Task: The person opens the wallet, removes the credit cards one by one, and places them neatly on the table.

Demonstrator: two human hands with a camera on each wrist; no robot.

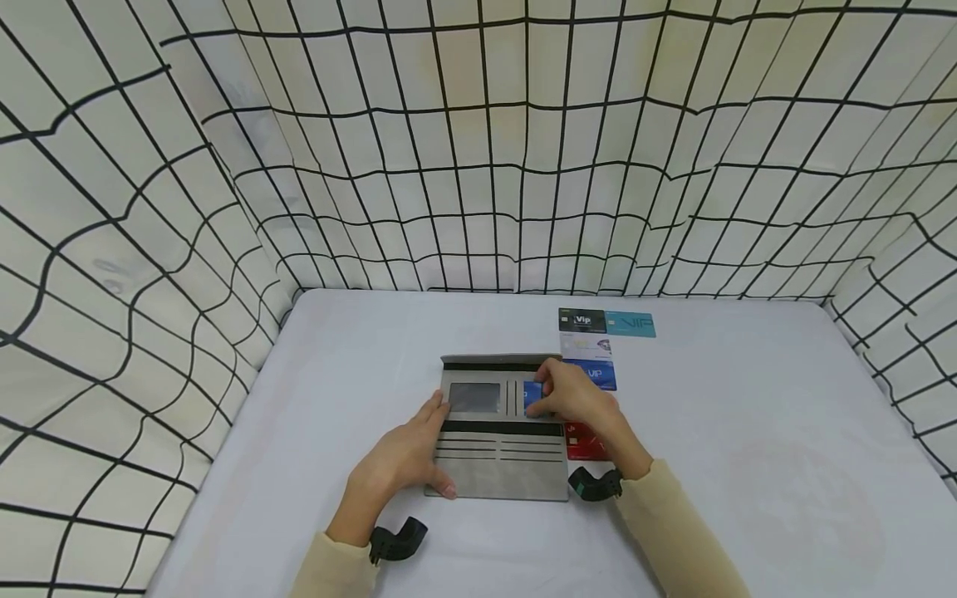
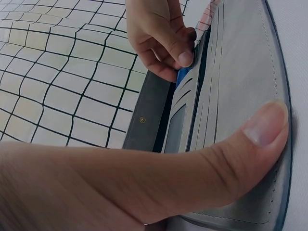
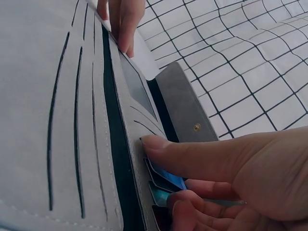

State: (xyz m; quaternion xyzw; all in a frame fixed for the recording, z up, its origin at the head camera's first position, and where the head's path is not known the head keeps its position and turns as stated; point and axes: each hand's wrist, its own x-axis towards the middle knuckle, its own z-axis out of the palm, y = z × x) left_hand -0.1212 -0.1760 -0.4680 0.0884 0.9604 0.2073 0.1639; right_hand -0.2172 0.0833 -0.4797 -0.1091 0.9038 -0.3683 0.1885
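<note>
A grey wallet (image 1: 501, 477) lies unfolded on the white table, with its slits, clear window and snap flap showing. My left hand (image 1: 399, 457) rests along its left edge, the thumb (image 2: 262, 127) extended over the lower panel. At the upper panel's right side, my right hand (image 1: 576, 394) pinches a blue card (image 1: 532, 394) between thumb and fingers at the card slots. In the right wrist view, that blue card (image 3: 168, 175) is partly hidden by the thumb. A teal card edge (image 3: 160, 196) shows beside it, near the curled fingers.
Right of the wallet lie a black card (image 1: 581, 321), a teal card (image 1: 630, 324), a white card (image 1: 586, 345), a blue VIP card (image 1: 598, 374) and a red card (image 1: 586, 443), partly covered by the right arm. White cloth walls with black netting (image 1: 489, 174) surround the table.
</note>
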